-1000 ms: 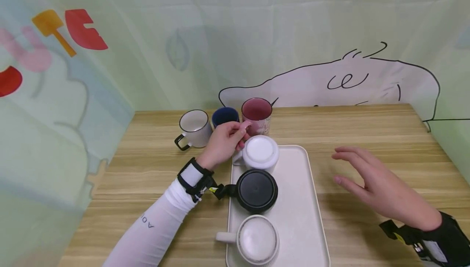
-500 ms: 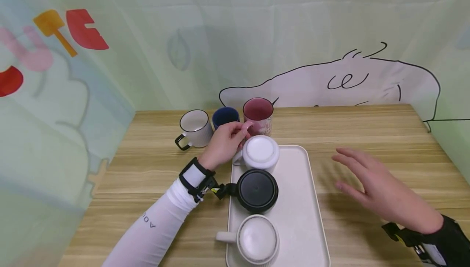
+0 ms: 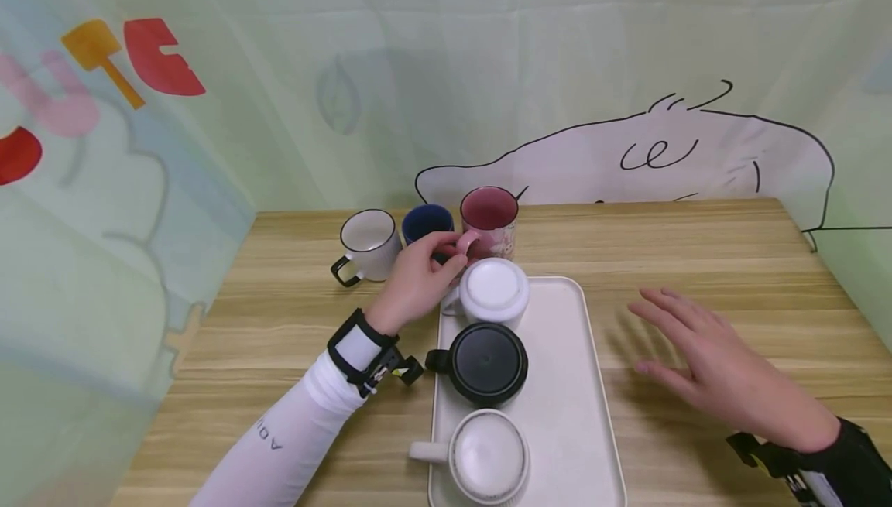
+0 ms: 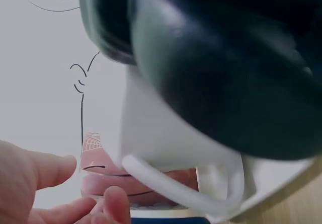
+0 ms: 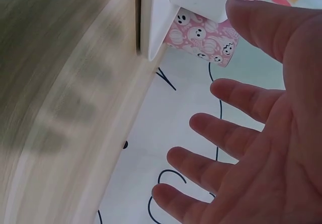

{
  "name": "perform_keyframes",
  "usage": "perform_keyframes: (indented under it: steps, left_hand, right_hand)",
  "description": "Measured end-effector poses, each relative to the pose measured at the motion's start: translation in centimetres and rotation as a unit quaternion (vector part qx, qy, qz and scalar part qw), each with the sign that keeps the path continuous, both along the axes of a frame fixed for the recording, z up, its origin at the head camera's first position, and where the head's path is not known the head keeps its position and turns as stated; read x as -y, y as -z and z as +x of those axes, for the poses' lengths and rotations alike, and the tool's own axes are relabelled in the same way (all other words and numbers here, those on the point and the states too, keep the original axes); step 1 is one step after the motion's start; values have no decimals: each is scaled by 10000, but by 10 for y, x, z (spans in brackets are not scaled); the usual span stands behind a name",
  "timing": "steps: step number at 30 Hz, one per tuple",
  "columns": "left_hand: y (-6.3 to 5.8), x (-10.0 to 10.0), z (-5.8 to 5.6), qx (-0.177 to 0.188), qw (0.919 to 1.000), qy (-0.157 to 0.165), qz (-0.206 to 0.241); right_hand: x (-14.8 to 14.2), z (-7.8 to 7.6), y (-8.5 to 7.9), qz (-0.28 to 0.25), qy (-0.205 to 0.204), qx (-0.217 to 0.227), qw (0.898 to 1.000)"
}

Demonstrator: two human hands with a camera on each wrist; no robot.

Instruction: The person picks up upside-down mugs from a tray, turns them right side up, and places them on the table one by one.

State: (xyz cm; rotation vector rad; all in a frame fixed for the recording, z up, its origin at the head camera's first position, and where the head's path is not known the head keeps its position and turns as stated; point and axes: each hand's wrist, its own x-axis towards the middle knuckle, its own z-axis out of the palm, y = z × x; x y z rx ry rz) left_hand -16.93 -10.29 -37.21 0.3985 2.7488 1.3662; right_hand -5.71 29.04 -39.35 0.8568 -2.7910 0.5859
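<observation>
A pink mug (image 3: pixel 490 222) stands upright behind the tray's far edge; the right wrist view shows ghosts and pumpkins printed on its side (image 5: pixel 201 35). My left hand (image 3: pixel 416 281) is at its handle, thumb spread away from the fingers, which reach beside the handle without gripping it. In the left wrist view, a gap separates the left thumb (image 4: pixel 55 169) from the fingers. An upside-down white mug (image 3: pixel 496 290) sits just in front of the pink one, close to this hand. My right hand (image 3: pixel 718 368) hovers over the table right of the tray, fingers extended, holding nothing.
A light tray (image 3: pixel 564 383) bears the white mug, an upside-down black mug (image 3: pixel 488 364) and an upside-down cream mug (image 3: pixel 490 457) in a line, handles left. Behind my left hand stand a blue mug (image 3: pixel 427 220) and a white black-handled mug (image 3: pixel 369 244). A printed curtain (image 3: pixel 592 50) hangs behind.
My left thumb and fingers have let go of the pink mug's handle, and the left wrist has shifted slightly left. The mug moved slightly right earlier, then stayed. The right hand barely moved.
</observation>
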Motion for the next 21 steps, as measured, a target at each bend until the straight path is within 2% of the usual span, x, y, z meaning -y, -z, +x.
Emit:
perform_keyframes:
  steps: [11, 15, 21]
  left_hand:
    - [-1, 17, 20, -243, 9997, 6, -47]
    - [-1, 21, 27, -442, 9987, 58, -235]
    - [5, 25, 34, -709, 9960, 224, -491]
  right_hand:
    - [0, 4, 2, 9, 77, 110, 9999]
    - [1, 4, 2, 55, 102, 182, 9998]
    - [2, 4, 3, 76, 74, 155, 9998]
